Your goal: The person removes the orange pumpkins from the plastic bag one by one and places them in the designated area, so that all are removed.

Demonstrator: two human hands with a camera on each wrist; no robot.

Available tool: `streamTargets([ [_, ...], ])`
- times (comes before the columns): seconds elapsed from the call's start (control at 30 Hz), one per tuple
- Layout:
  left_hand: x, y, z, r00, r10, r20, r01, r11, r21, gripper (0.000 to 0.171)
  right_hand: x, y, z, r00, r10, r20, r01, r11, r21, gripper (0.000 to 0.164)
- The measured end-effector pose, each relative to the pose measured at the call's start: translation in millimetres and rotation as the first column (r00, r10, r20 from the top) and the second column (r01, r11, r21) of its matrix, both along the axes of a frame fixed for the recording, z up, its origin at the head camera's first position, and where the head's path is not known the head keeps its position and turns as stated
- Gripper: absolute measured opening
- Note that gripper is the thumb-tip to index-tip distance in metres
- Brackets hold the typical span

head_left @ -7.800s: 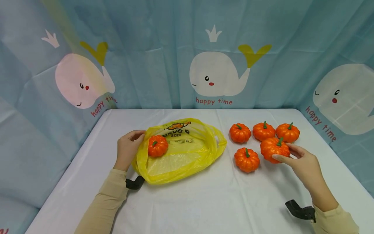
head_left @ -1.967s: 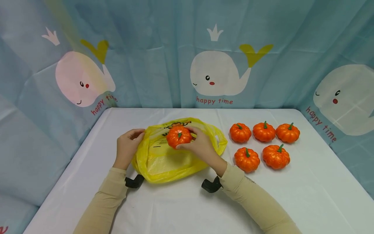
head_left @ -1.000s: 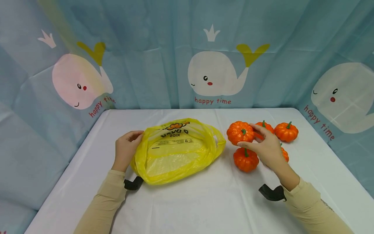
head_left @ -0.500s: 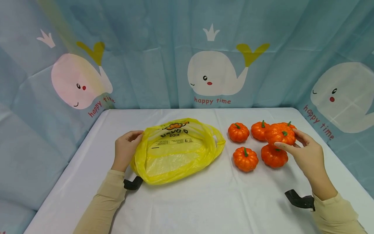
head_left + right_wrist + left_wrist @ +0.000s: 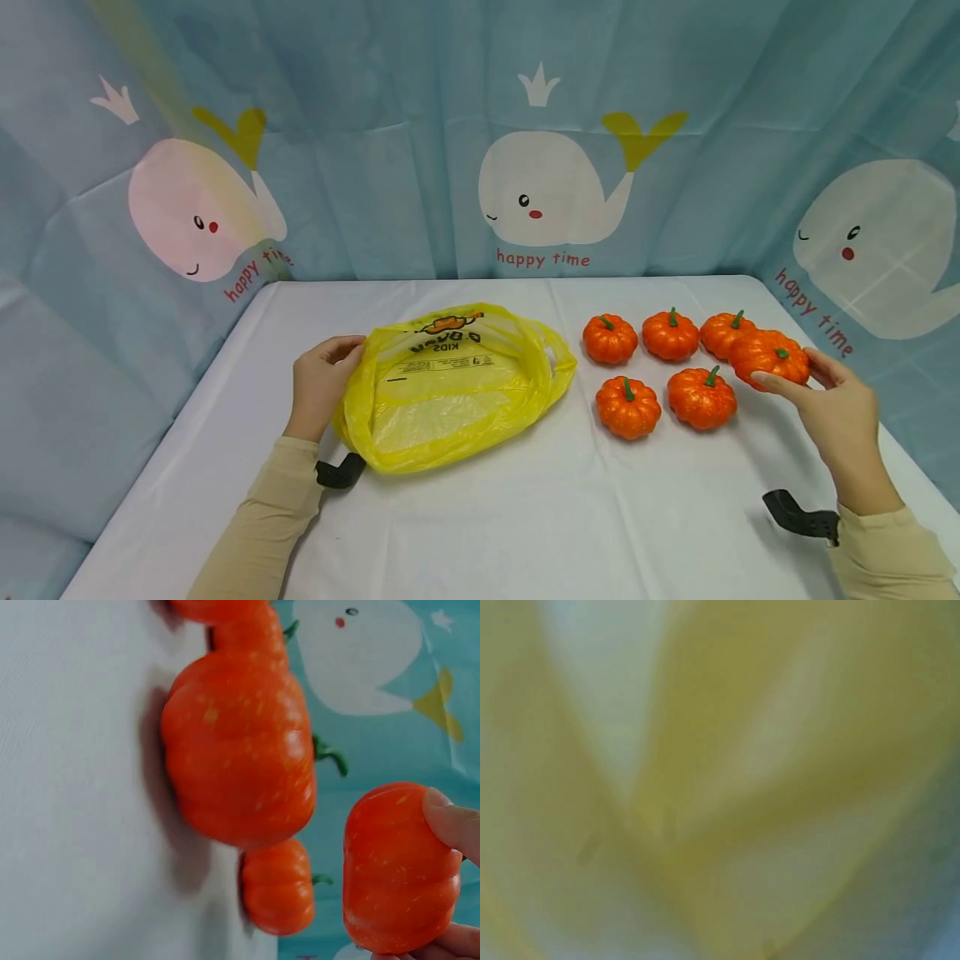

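At the right, my right hand (image 5: 843, 417) grips an orange toy pumpkin (image 5: 771, 360) with a green stem, thumb on the near side. The right wrist view shows this held pumpkin (image 5: 401, 870) raised off the table, fingers under it. My left hand (image 5: 322, 387) pinches the left rim of a yellow plastic bag (image 5: 450, 408), which lies with its mouth wide toward me and print showing inside. Blurred yellow plastic (image 5: 795, 795) fills the left wrist view. Several more pumpkins stand in two rows, among them a front one (image 5: 628, 408) and a back one (image 5: 610, 339).
A white cloth covers the table (image 5: 495, 533). Blue curtain (image 5: 420, 167) with whale prints hangs behind and at both sides. Another front pumpkin (image 5: 702, 398) and two more back ones stand close to the held pumpkin. Black wrist cameras (image 5: 801, 515) jut from both sleeves.
My right hand has lifted a pumpkin out of the bag and carried it rightward past the rows. Earlier, a different pumpkin was set down in the front row. The left hand stays at the bag.
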State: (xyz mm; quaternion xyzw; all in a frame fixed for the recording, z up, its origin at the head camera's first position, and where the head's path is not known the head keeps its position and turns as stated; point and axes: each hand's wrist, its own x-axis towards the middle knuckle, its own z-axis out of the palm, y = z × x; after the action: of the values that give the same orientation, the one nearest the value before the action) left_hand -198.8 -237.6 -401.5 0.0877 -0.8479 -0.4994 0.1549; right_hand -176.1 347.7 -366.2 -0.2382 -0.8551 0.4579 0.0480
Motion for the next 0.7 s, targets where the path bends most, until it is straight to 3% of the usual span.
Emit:
streamTargets([
  [0.4,-2.7,-1.1,-4.6,1.0,0.0,-0.009,0.0,1.0,-0.011,0.029,-8.0,21.0,-20.2,0.994,-0.037,0.099,0.036,0.999,0.012,0.093],
  [0.7,-3.3,-2.5,-5.3,1.0,0.004,-0.013,-0.005,0.999,-0.041,0.03,-14.4,28.3,-31.2,0.992,-0.053,0.114,0.049,0.998,0.032,0.09],
])
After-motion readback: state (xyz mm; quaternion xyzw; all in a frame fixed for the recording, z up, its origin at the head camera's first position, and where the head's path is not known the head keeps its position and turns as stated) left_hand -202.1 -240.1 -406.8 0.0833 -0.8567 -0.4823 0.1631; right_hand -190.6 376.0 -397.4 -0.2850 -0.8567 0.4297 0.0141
